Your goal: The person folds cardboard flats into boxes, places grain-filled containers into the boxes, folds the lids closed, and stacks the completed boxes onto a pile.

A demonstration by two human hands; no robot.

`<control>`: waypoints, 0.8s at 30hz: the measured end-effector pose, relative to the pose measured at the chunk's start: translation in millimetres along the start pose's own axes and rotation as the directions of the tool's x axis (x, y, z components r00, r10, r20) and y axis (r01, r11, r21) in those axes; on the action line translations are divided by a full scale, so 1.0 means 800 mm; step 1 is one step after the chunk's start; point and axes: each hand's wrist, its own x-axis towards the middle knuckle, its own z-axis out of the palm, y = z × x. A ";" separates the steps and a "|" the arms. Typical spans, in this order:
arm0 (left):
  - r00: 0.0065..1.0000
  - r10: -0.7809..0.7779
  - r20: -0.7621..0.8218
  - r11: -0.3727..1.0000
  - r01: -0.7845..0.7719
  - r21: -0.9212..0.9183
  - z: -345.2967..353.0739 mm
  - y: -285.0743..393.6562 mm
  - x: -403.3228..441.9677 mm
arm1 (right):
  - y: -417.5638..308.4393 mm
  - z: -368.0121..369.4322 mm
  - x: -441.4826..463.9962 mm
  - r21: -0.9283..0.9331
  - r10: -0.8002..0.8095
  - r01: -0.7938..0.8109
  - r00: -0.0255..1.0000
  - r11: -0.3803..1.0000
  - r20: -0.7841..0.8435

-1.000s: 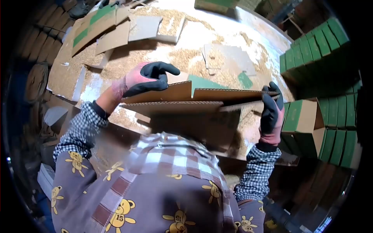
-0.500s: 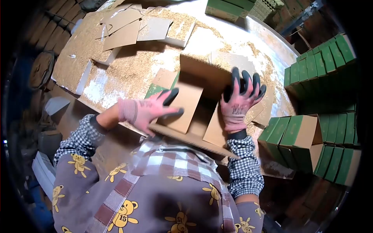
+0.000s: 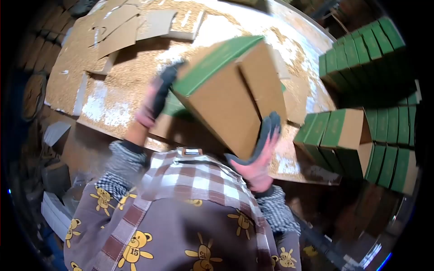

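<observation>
A cardboard box [image 3: 224,104] with a green panel and plain brown faces is tilted up in front of my body, its flaps folded in with a dark gap between them. My left hand [image 3: 157,95], in a pink and dark-grey glove, is at the box's left side, slightly blurred. At the lower right corner, my gloved right hand [image 3: 262,156] cups the box with thumb and fingers apart around it. The box's far side is hidden. Beneath it, partly covered, lies a flat green and brown cardboard piece [image 3: 174,106].
The table [image 3: 106,110] is strewn with sawdust-like shavings [image 3: 131,81]. Cardboard sheets [image 3: 120,34] lie at its far left. Green boxes [image 3: 330,128] stand at the right, with more rows of green boxes [image 3: 361,47] behind. White folded material [image 3: 56,212] is at the lower left.
The box was open toward me with its flaps spread; now it is turned over and lifted, showing its green panel and closed brown face. Both hands have shifted to its sides.
</observation>
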 end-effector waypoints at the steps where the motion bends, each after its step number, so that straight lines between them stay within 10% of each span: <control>1: 0.998 0.064 0.005 0.987 -0.064 0.146 0.027 0.066 0.011 | 0.006 0.023 -0.013 0.146 0.081 -0.074 0.996 0.987 -0.044; 3: 0.986 0.154 0.064 0.934 -0.166 0.317 0.072 0.163 0.024 | 0.017 0.040 -0.022 0.263 0.225 -0.251 0.966 0.932 0.125; 5: 0.733 0.287 0.617 0.324 -0.680 0.658 0.079 0.165 0.033 | 0.064 0.036 -0.036 0.158 0.071 -0.081 0.995 0.984 0.068; 7: 0.704 0.138 0.697 0.193 -0.709 0.678 0.122 0.117 0.005 | 0.071 0.008 -0.022 0.273 0.061 -0.031 0.993 0.962 -0.100; 8: 0.743 -0.038 0.668 0.517 -0.558 0.650 0.137 0.074 -0.017 | 0.045 -0.017 0.000 0.488 0.181 -0.063 0.963 0.870 -0.199; 9: 0.716 -0.224 0.661 0.763 -0.293 0.576 0.155 0.042 -0.037 | 0.025 -0.033 0.010 0.872 0.482 -0.193 0.874 0.450 -0.055; 11: 0.363 -0.217 0.906 0.397 -0.816 0.421 0.196 0.038 -0.063 | -0.002 -0.025 0.039 0.793 0.473 -0.267 0.881 0.548 -0.030; 13: 0.392 -0.316 0.864 0.594 -0.628 0.502 0.179 0.085 -0.028 | 0.043 -0.010 0.040 0.392 0.330 -0.253 0.934 0.885 -0.141; 14: 0.555 -0.153 0.818 0.651 -0.566 0.506 0.145 0.082 -0.016 | 0.047 -0.012 0.045 0.530 0.409 -0.292 0.905 0.796 -0.117; 15: 0.791 0.087 0.605 0.355 -0.592 0.724 0.110 0.079 -0.003 | 0.049 -0.019 0.049 0.532 0.411 -0.285 0.902 0.797 -0.133; 17: 0.897 0.289 0.334 -0.020 -0.343 0.939 0.054 0.088 0.043 | 0.051 -0.040 0.042 0.378 0.220 -0.228 0.973 0.897 0.066; 19: 0.955 -0.259 0.147 0.609 0.044 0.792 -0.033 0.042 0.052 | 0.094 -0.036 0.030 0.767 0.442 -0.343 0.893 0.542 0.086; 23: 0.969 -0.238 -0.065 0.132 0.099 0.986 -0.063 0.075 0.020 | 0.226 0.032 -0.013 0.977 0.897 -0.203 0.416 -0.068 0.149; 24: 0.939 -0.325 -0.116 0.219 0.194 0.956 -0.042 0.105 0.019 | 0.264 0.088 -0.044 0.595 0.856 -0.627 0.454 0.503 -0.246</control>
